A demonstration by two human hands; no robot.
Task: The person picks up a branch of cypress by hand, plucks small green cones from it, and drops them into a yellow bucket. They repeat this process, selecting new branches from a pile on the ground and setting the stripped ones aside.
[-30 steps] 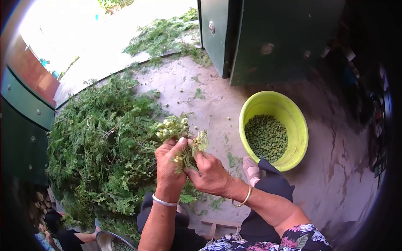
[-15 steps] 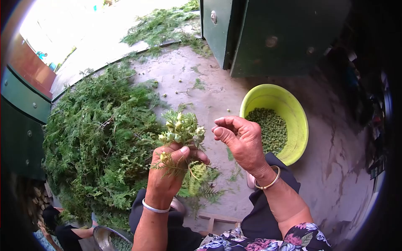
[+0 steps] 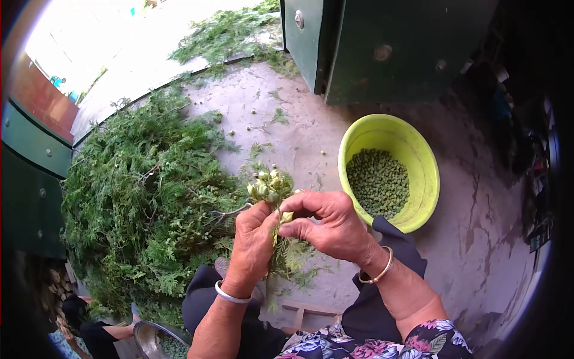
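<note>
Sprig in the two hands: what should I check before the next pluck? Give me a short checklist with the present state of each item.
1. Left hand grips the sprig by its stem: ok.
2. Right hand pinches a pale cone just below the cluster: ok.
3. More cones left at the top of the sprig: ok, a cluster shows there.
4. Yellow basin on the right-hand side, open and only partly filled: ok.
5. Pinched cone already free of the stem: cannot tell, the fingers hide the joint.
</note>
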